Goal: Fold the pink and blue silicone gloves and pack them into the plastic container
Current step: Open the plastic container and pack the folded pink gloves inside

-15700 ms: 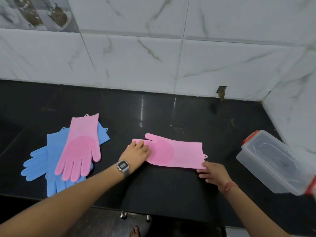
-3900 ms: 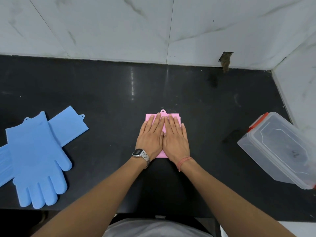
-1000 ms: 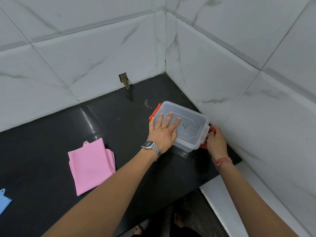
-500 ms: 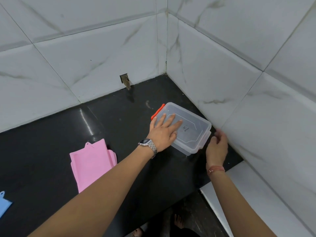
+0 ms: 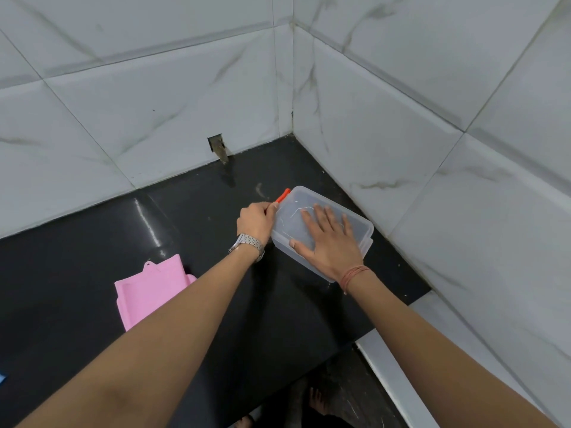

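Note:
The clear plastic container [image 5: 360,225] lies on the black counter near the wall corner, its lid on. My right hand [image 5: 327,240] lies flat on the lid with fingers spread. My left hand [image 5: 256,222] grips the orange latch [image 5: 283,195] at the container's left end, fingers curled round it. The folded pink gloves [image 5: 148,288] lie as a flat square on the counter to the left, partly behind my left forearm. A small blue glove corner [image 5: 2,378] shows at the far left edge.
White marble-tiled walls meet in a corner just behind and to the right of the container. A small hole in the wall [image 5: 217,146] sits behind it. The counter's front edge [image 5: 340,344] drops to the floor, where bare toes show.
My hands swapped places on the container: the left left the lid and took the orange latch at the left end; the right moved from the right end onto the lid.

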Demonstrator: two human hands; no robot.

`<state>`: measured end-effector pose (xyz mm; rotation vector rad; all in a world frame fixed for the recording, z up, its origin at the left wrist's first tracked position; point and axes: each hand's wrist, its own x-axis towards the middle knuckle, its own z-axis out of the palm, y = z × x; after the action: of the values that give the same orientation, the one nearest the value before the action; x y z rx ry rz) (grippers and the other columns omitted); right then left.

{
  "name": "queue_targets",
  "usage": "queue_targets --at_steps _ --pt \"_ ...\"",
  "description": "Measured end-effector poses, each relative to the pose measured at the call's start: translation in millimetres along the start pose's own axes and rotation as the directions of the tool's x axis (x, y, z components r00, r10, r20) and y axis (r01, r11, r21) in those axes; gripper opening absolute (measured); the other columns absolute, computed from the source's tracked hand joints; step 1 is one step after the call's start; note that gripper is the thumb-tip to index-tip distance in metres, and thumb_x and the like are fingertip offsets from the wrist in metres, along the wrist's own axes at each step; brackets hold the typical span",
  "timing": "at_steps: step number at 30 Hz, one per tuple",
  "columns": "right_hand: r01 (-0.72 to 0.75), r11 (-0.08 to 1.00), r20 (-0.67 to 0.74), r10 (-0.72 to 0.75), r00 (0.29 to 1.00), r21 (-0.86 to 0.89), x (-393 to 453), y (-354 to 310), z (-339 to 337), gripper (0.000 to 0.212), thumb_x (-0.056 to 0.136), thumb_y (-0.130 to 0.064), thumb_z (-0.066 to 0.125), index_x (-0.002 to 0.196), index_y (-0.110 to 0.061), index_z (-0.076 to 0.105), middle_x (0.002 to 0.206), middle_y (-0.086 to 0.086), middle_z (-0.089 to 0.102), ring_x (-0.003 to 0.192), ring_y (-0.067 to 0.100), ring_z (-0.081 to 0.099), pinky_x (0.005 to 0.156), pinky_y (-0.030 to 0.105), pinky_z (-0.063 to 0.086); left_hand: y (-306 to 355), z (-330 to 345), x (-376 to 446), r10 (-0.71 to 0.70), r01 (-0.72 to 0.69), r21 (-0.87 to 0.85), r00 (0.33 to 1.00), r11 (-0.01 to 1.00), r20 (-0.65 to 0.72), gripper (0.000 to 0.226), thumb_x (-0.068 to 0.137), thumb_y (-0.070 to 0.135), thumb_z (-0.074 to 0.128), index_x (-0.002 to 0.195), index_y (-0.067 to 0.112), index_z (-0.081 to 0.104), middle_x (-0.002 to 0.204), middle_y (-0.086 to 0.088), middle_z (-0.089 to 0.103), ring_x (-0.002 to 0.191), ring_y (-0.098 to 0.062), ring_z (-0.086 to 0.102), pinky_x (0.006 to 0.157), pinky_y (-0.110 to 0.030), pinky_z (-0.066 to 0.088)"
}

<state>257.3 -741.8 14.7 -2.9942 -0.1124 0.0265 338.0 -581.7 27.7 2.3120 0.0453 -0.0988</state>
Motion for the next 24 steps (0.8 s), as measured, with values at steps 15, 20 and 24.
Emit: queue_targets --at_steps 15,20,24 --pt "-0.072 0.997 -0.015 0.072 0.997 -0.026 2 -10 5 0.080 0.091 -0.072 0.015 0.155 -0.026 0.004 0.163 0.006 0.009 0.150 0.029 0.005 0.117 0.051 -0.001 5 -1 26 -0.244 0.259 -0.153 0.964 0.954 0.108 0.032 0.099 0.037 0.046 0.084 0.016 0.066 0.076 0.000 0.062 0.065 -0.013 0.059 0.052 -0.023 0.041" --pt "-0.080 0.997 -0.026 0.079 0.997 -0.025 1 -11 7 0.080 0.090 -0.072 0.013 0.155 -0.026 0.005 0.163 0.006 0.010 0.150 0.029 0.006 0.118 0.052 0.000 0 -4 30 -0.453 0.584 -0.499 0.812 0.640 0.369 0.006 0.088 0.010 0.065 0.090 0.009 0.070 0.087 -0.007 0.071 0.072 -0.020 0.069 0.062 -0.030 0.060" --pt "-0.113 0.994 -0.040 0.112 0.993 -0.007 -1 -14 5 0.073 0.094 -0.065 0.012 0.155 -0.024 0.009 0.163 0.006 0.012 0.150 0.028 0.007 0.119 0.050 0.002 -13 3 21 -0.549 0.630 -0.533 0.769 0.565 0.327 0.015 0.084 0.006 0.062 0.093 0.013 0.071 0.090 -0.009 0.070 0.073 -0.017 0.064 0.062 -0.027 0.054"
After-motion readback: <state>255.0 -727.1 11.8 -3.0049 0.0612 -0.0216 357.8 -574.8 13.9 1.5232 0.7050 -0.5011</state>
